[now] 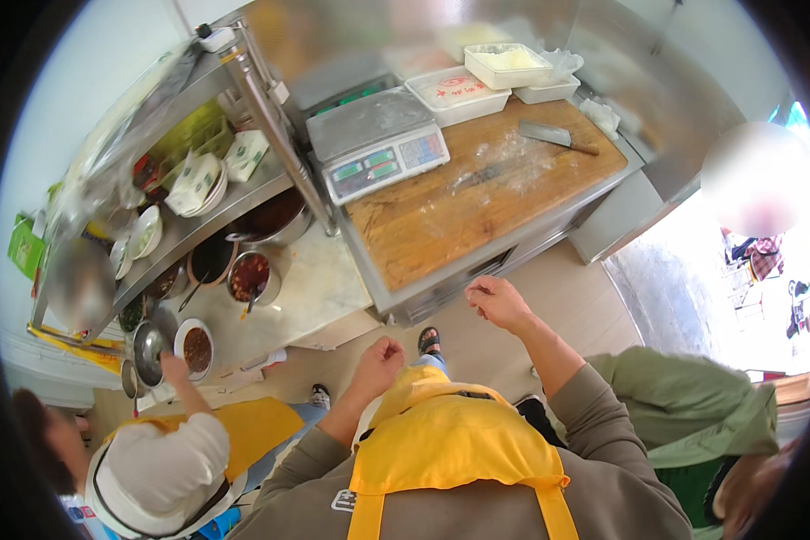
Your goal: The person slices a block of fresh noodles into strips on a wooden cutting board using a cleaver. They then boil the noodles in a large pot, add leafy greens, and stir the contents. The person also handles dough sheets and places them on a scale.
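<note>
My left hand [381, 361] hovers in front of my yellow apron [452, 439], its fingers curled in and nothing seen in it. Farther right, my right hand [501, 304] is held just short of the worktable's front edge, fingers bent inward, also with nothing visible in it. Before me is a wooden board [486, 189] dusted with flour on a steel worktable. A cleaver [547, 133] lies toward its far right, its wooden handle [584, 148] pointing right. At the board's left stands a digital scale [385, 162] with a floured metal pan [371, 121].
White tubs [455, 111] and a tub of white powder [509, 59] stand at the back. On the left counter are a pot of red sauce [250, 275] and a bowl of brown sauce [197, 349]. A co-worker [162, 466] holds a pan [150, 354] there; another person [688, 405] is at right.
</note>
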